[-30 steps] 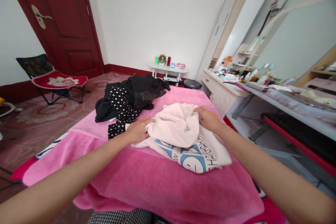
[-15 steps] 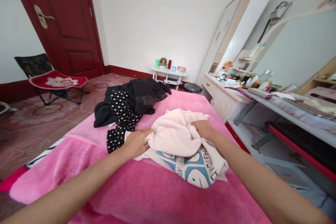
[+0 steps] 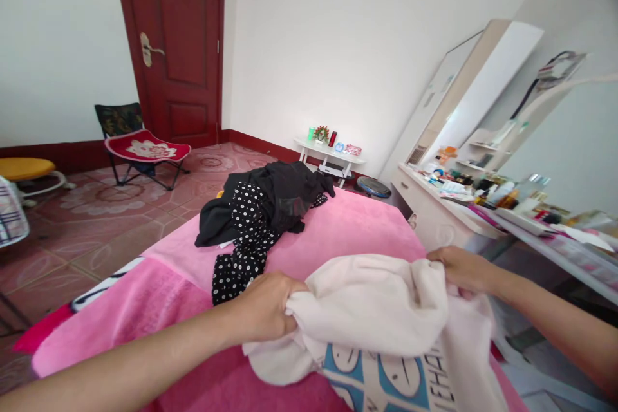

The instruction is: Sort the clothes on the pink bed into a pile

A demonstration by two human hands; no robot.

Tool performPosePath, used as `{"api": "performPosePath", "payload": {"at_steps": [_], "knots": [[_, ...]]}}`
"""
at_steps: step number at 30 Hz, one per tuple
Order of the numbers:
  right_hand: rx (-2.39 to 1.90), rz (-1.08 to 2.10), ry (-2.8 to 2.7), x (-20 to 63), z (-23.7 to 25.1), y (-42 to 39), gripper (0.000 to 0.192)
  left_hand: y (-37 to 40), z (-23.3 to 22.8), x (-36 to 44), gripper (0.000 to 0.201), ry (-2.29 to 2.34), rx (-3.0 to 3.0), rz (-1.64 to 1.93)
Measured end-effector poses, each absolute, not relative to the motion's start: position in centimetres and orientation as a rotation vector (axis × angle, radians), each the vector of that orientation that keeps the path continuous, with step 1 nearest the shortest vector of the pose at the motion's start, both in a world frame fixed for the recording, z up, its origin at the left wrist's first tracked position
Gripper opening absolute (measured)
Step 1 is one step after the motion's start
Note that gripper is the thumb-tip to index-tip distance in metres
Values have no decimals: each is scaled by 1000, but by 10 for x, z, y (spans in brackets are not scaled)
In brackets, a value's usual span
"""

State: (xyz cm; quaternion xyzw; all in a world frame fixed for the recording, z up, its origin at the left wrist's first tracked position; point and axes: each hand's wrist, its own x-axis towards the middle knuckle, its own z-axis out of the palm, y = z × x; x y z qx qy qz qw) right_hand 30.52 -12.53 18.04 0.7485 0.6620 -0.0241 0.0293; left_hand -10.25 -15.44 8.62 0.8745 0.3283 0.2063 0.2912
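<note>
A pale pink sweatshirt (image 3: 371,302) with a blue printed panel of cartoon faces and dark lettering hangs bunched between my two hands, raised over the front of the bed. My left hand (image 3: 270,306) is closed on its left edge. Its right edge is gripped by my right hand (image 3: 461,270), whose fingertips are partly hidden by the cloth. Beyond my left hand lies a heap of black clothing (image 3: 284,196), with a black garment with white dots (image 3: 248,238) spilling out of its near side. Both rest on the pink bedspread (image 3: 357,225).
A red-seated folding chair (image 3: 147,148) stands by the dark red door (image 3: 183,45). A low white table (image 3: 333,154) with small ornaments is at the far wall. To the right, a dresser (image 3: 429,206) crowded with bottles borders the bed. A yellow stool (image 3: 26,168) is at the left.
Both hands have lifted the sweatshirt off the bed and brought it closer, spreading farther apart. The camera view has turned left and tilted up somewhat.
</note>
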Motion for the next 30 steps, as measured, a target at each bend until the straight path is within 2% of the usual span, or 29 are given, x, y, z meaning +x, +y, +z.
{"api": "performPosePath", "payload": {"at_steps": [2, 4, 6, 7, 8, 10, 13, 17, 19, 21, 24, 30], "knots": [[2207, -134, 2038, 283, 215, -81, 15, -137, 109, -106, 15, 963, 2339, 693], [2283, 303, 2112, 260, 257, -34, 15, -116, 143, -114, 17, 1083, 2370, 898], [2420, 764, 2258, 240, 295, 9, 26, -93, 181, -125, 22, 1222, 2437, 1135], [2465, 874, 2346, 231, 308, 28, 33, -80, 198, -132, 26, 1306, 2481, 1248], [2508, 918, 2433, 222, 316, 44, 40, -67, 212, -138, 29, 1390, 2526, 1310], [2565, 803, 2559, 206, 312, 64, 53, -39, 227, -150, 32, 1541, 2618, 1332], [2548, 393, 2585, 184, 252, 62, 60, -6, 207, -165, 40, 1585, 2836, 1097], [2418, 55, 2513, 165, 113, 9, 56, 5, 137, -166, 58, 1479, 3005, 725], [2366, -61, 2456, 164, 51, -25, 55, -1, 109, -160, 65, 1500, 3030, 719], [2353, -69, 2394, 166, 9, -56, 55, -10, 94, -154, 68, 1562, 3035, 781], [2351, -56, 2351, 172, -15, -92, 58, -22, 91, -150, 66, 1627, 3026, 834], [2391, -86, 2380, 167, -8, -145, 58, -63, 95, -136, 67, 1707, 3021, 881]]}}
